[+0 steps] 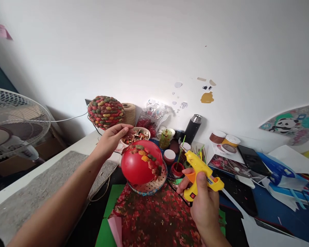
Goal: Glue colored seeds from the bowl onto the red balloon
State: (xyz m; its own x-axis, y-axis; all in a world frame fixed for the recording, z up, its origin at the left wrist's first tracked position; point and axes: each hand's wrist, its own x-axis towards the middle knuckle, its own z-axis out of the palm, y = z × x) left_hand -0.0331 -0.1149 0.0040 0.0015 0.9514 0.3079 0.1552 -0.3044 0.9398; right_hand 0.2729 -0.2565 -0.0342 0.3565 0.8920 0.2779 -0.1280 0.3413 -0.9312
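My right hand [204,199] grips a yellow hot glue gun [199,166], its nozzle pointing up and left toward the balloon. The red balloon [137,164] rests in a small woven basket [146,188] with a blue rim. Painted shell-like pieces [145,158] in red, orange, yellow and green form a band over the balloon's top and right side. Beyond the balloon, my left hand [115,133] is at the edge of a bowl [146,130] of similar loose pieces. Its thumb and fingers are close together; anything between them is too small to make out.
A ball covered in coloured pieces [105,112] stands at the back left beside a twine spool [128,113]. Paint jars [169,156] and a black flask [193,128] stand behind. A fan [15,127] is left. Paint-stained paper [154,219] lies in front; papers and phones crowd the right.
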